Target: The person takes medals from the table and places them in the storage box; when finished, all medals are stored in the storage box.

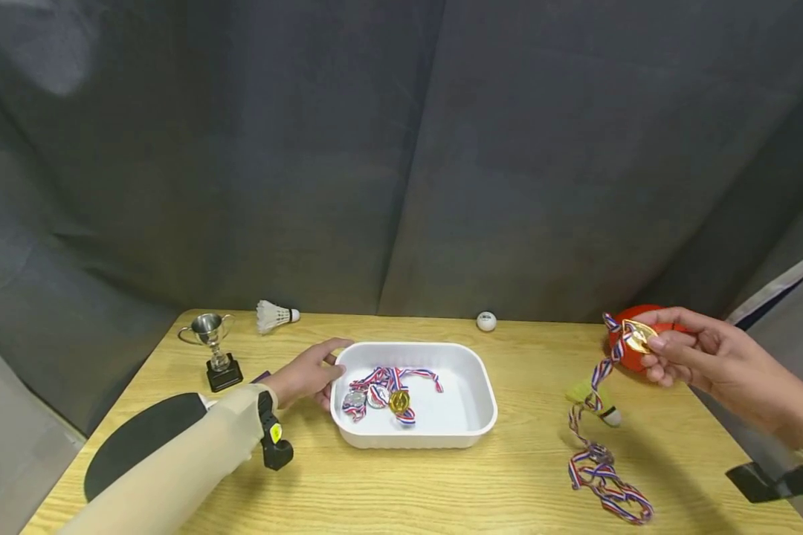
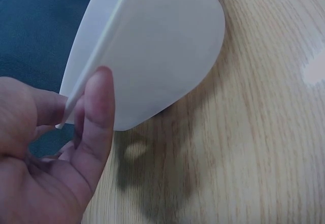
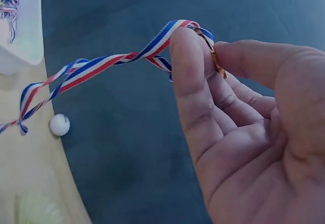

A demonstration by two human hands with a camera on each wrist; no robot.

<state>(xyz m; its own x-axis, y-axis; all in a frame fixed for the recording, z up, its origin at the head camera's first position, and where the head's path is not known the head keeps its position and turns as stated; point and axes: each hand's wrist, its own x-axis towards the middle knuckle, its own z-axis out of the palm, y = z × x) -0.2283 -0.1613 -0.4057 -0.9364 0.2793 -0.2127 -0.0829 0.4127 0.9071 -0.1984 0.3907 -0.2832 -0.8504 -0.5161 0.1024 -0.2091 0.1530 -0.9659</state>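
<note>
My left hand grips the left rim of a white plastic tray, thumb and fingers on either side of its wall in the left wrist view. Inside the tray lie a gold medal and two silver-coloured medals on striped ribbons. At the right, my right hand pinches a gold medal above the table. Its red, white and blue ribbon hangs twisted toward another medal with a bunched ribbon. Whether the two ribbons are tangled, I cannot tell.
A small trophy cup, a white shuttlecock and a black paddle are on the left. A white ball lies near the back edge. Under the right hand are a red paddle and a yellow shuttlecock.
</note>
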